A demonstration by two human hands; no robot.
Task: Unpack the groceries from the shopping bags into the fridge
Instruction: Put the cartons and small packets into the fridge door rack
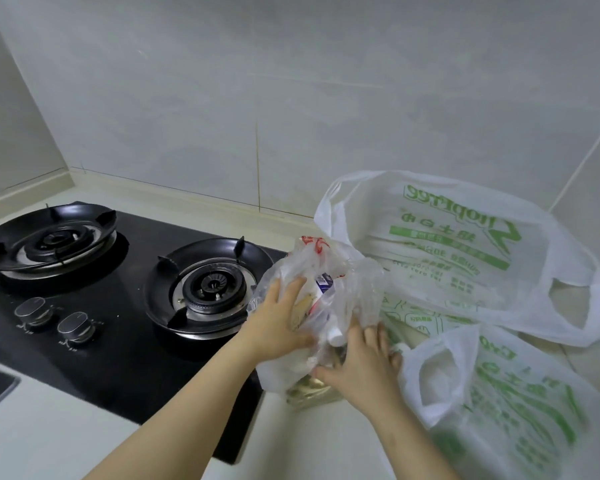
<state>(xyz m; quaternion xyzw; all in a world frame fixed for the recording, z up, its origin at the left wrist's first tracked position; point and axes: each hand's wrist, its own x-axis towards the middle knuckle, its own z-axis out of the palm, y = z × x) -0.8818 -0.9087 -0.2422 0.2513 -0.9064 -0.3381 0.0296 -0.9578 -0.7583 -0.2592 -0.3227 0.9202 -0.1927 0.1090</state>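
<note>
A clear plastic bag (326, 271) with red print sits on the counter beside the stove, holding packaged groceries, among them a blue and white carton (324, 282) and a white capped item (336, 337). My left hand (279, 323) grips the bag's left side, thumb curled round the plastic. My right hand (364, 365) holds its lower right side with fingers spread on the plastic. Two white shopping bags with green print lie to the right: a large one (465, 244) behind and a second (499, 403) nearer. The fridge is out of sight.
A black gas hob (125, 306) with two burners and two knobs fills the left of the pale counter (49, 438). Tiled walls (291, 98) close the back and both sides. The clear bag overlaps the hob's right edge.
</note>
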